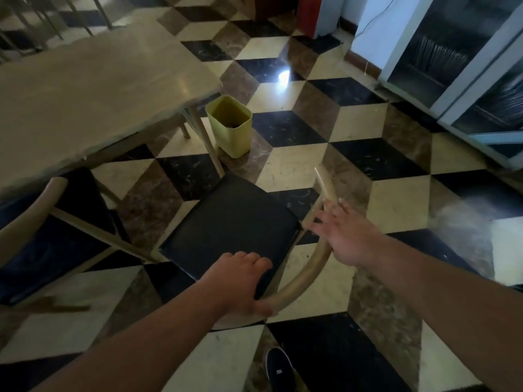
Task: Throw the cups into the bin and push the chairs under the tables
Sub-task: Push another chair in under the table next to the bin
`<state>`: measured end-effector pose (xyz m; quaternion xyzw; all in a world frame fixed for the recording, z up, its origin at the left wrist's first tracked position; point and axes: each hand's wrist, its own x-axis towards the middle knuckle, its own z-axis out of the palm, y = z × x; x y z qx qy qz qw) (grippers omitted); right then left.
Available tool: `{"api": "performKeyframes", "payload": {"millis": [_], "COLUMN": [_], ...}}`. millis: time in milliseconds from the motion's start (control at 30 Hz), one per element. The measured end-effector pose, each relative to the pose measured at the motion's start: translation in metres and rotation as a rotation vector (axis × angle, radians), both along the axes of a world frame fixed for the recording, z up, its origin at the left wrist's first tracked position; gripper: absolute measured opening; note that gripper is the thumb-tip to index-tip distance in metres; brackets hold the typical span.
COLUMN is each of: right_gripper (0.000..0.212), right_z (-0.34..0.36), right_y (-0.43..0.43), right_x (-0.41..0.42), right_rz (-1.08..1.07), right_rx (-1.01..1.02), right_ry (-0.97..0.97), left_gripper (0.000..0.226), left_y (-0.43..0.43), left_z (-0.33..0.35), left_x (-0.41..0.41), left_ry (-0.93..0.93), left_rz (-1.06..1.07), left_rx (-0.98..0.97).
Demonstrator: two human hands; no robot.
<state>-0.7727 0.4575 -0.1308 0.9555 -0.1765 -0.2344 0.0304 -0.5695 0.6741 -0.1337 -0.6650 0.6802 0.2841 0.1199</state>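
Observation:
A chair with a black seat (232,222) and a curved tan backrest stands on the floor in front of me, out from the table (93,89). My left hand (240,281) grips the lower end of the backrest rail. My right hand (339,236) hovers with fingers spread beside the rail's upper part, blurred, perhaps just touching it. A yellow-green bin (230,128) stands on the floor by the table's corner leg; something dark lies at its bottom. No cup shows on the table.
A second chair (51,222) with a dark seat sits partly under the table at the left. Glass-fronted cabinets (452,66) line the right wall. My shoe (278,369) shows at the bottom. More chair legs stand at the far top left.

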Motion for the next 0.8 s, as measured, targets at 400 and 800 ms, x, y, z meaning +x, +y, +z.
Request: {"api": "performKeyframes", "payload": {"millis": [400, 800], "right_gripper": [0.026, 0.026], "right_z": [-0.017, -0.028], "right_y": [0.029, 0.083], "right_x": [0.039, 0.138], "right_rz": [0.068, 0.047], "right_rx": [0.057, 0.07], "right_ry": [0.147, 0.072], "left_gripper": [0.047, 0.041], "left_y": [0.035, 0.108], "left_z": [-0.025, -0.038], "left_x": [0.014, 0.13], "left_ry": [-0.032, -0.138], "left_rz": [0.005, 0.21], "left_rx": [0.284, 0.064]}}
